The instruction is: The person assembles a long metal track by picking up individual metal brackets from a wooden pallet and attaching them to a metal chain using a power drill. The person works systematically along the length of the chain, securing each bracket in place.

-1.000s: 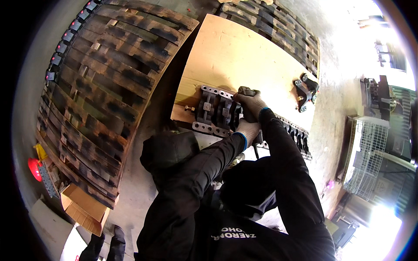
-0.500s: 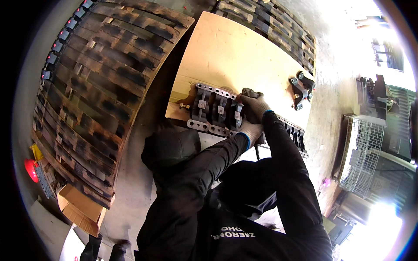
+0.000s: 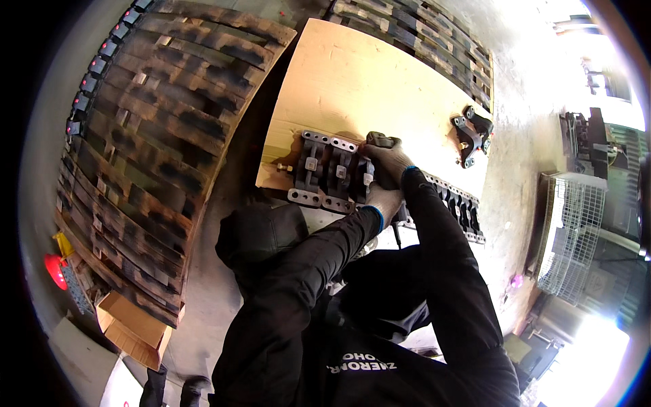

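From the head camera I see both gloved hands working on a dark grey ribbed metal casting [image 3: 330, 171] lying on a pale plywood board [image 3: 359, 81]; the right hand [image 3: 390, 161] is wrapped tight around a dark tool handle [image 3: 380, 141] at the casting's right end; the left hand [image 3: 384, 202] presses on the casting's lower right edge just below it (whether its fingers clasp anything I cannot tell); a second long casting [image 3: 456, 207] runs off to the right; a small black metal bracket [image 3: 472, 133] sits well apart; weathered wooden pallets [image 3: 156, 115] flank the board.
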`<state>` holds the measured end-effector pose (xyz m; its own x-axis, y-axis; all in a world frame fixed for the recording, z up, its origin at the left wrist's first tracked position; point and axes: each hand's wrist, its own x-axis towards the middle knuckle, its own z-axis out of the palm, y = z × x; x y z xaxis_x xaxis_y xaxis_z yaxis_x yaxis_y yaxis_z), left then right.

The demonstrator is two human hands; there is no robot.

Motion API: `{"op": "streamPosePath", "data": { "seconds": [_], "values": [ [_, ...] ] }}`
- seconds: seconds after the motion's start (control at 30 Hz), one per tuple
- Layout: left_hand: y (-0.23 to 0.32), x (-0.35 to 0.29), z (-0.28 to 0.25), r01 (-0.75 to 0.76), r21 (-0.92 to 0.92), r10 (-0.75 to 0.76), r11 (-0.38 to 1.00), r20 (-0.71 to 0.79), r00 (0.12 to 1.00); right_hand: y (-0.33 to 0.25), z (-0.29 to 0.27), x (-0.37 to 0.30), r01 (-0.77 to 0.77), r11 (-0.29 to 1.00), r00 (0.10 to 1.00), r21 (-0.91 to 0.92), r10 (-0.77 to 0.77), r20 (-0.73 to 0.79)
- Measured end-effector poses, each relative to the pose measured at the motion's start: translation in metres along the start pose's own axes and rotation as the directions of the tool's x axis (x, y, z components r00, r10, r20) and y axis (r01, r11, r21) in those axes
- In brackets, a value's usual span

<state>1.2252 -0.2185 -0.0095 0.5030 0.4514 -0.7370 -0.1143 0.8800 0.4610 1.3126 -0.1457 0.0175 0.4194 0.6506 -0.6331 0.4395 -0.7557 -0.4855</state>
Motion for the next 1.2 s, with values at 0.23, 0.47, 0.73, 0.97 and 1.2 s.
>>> {"op": "streamPosePath", "data": {
  "seconds": [0.23,0.47,0.73,0.97,1.2],
  "values": [
    [-0.015,0.017,-0.001,-0.071,0.005,0.071,0.997,-0.059,0.996,0.003,0.002,0.006,0.089,0.989,0.994,-0.117,-0.082,0.068],
    [-0.007,0.001,0.015,-0.031,-0.051,0.033,0.998,0.040,0.999,0.028,-0.013,0.020,-0.084,0.995,0.996,-0.046,0.083,-0.029],
    [-0.010,0.004,0.022,-0.020,-0.055,0.030,0.998,0.187,0.982,0.039,-0.022,0.019,-0.125,0.992,0.991,-0.025,0.124,-0.048],
    [-0.007,-0.005,0.020,-0.012,-0.036,0.015,0.999,0.085,0.996,0.033,-0.016,0.007,-0.026,0.999,1.000,-0.027,0.026,0.016],
    [-0.007,-0.011,0.025,-0.011,-0.086,0.022,0.996,0.122,0.992,0.047,-0.018,0.015,-0.049,0.998,0.997,0.035,0.051,-0.061]
  ]
}}
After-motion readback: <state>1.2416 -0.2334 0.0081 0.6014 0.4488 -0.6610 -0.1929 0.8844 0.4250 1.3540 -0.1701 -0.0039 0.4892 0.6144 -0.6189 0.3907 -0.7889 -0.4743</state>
